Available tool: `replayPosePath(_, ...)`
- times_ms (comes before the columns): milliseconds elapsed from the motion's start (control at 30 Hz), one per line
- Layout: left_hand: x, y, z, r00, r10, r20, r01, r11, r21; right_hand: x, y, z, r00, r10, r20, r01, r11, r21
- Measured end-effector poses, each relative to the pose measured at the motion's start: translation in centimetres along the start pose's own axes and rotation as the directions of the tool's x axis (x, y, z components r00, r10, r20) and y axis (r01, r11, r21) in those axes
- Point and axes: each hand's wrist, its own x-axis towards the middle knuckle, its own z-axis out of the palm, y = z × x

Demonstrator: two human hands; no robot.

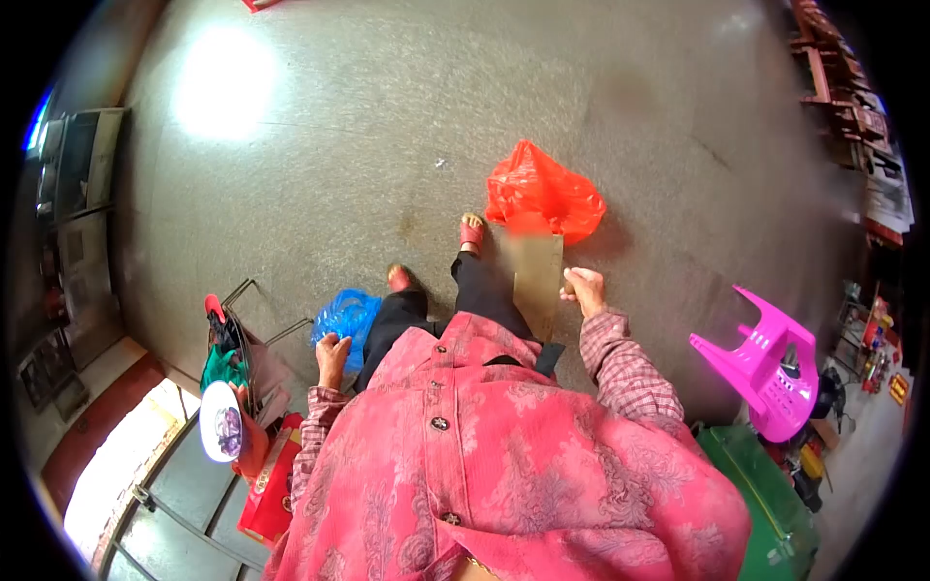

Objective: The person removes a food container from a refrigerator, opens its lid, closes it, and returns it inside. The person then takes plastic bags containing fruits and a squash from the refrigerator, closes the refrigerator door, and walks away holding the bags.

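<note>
My right hand (584,289) is closed, fingers curled in a pinch, just right of a flat brown board (539,276); what it holds, if anything, is too small to tell. A red plastic bag (544,194) lies on the floor at the board's far end. Curled fingers show on my left hand (332,360), at the left edge of a blue plastic bag (351,321). Whether it grips that bag or something small is hidden.
A pink plastic stool (765,363) lies tipped at the right, near a green box (760,484). At the left are a metal-framed chair (237,293) with bags, a white-rimmed container (223,421) and a red box (271,489). Shelves line the right edge.
</note>
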Motion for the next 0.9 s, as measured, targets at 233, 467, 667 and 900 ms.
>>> replayPosePath(233, 2.9, 6.1, 3.6, 0.992, 0.042, 0.123, -0.054, 0.994, 0.097, 5.7, -3.4, 0.7, 0.995, -0.025, -0.097, 0.023, 0.999, -0.029)
replayPosePath(467, 7.3, 9.8, 6.4, 0.967, 0.101, 0.232, -0.192, 0.891, 0.411, 11.3, -2.9, 2.5, 0.987, -0.077, -0.143, 0.069, 0.996, -0.058)
replayPosePath(667, 10.2, 8.6, 7.9, 0.948, 0.183, 0.262, -0.300, 0.789, 0.536, 17.0, -1.2, 4.6, 0.978, -0.057, -0.203, 0.031, 0.991, -0.133)
replayPosePath(900, 13.9, 8.0, 11.3, 0.933, 0.281, 0.225, -0.360, 0.721, 0.592, 28.7, -0.7, 6.5, 0.963, -0.138, -0.232, 0.097, 0.979, -0.180)
